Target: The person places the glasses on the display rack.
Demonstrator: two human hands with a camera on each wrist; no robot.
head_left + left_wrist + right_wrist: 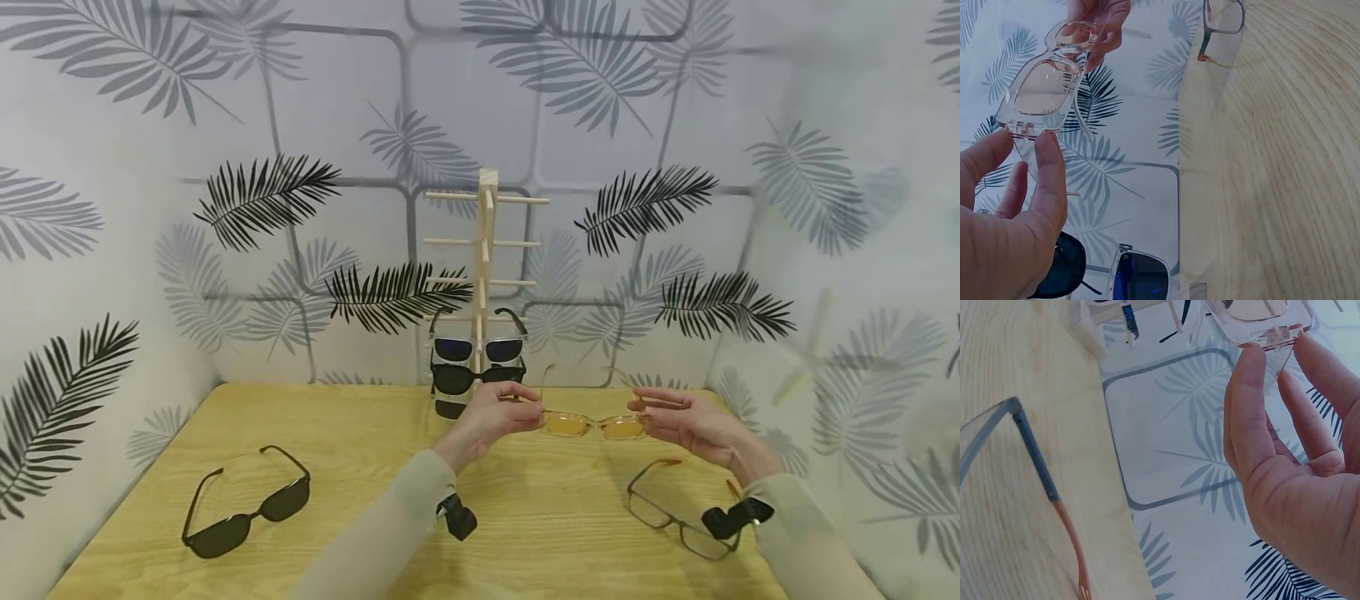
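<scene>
Between both hands, a pair of clear-framed glasses with yellow-orange tinted lenses is held above the table, temples spread toward the wall. My left hand pinches one hinge corner of the frame, thumb and finger on its edge in the left wrist view. The opposite corner is pinched by my right hand. Just left of the glasses stands a wooden display rack with rows of pegs. On its lower pegs hang clear-framed sunglasses with blue lenses, black sunglasses and another dark-lensed pair, partly hidden by the left hand.
Black sunglasses lie unfolded at the left of the wooden table. Glasses with clear lenses and orange temple tips rest under my right forearm. Leaf-patterned walls close off the back and sides.
</scene>
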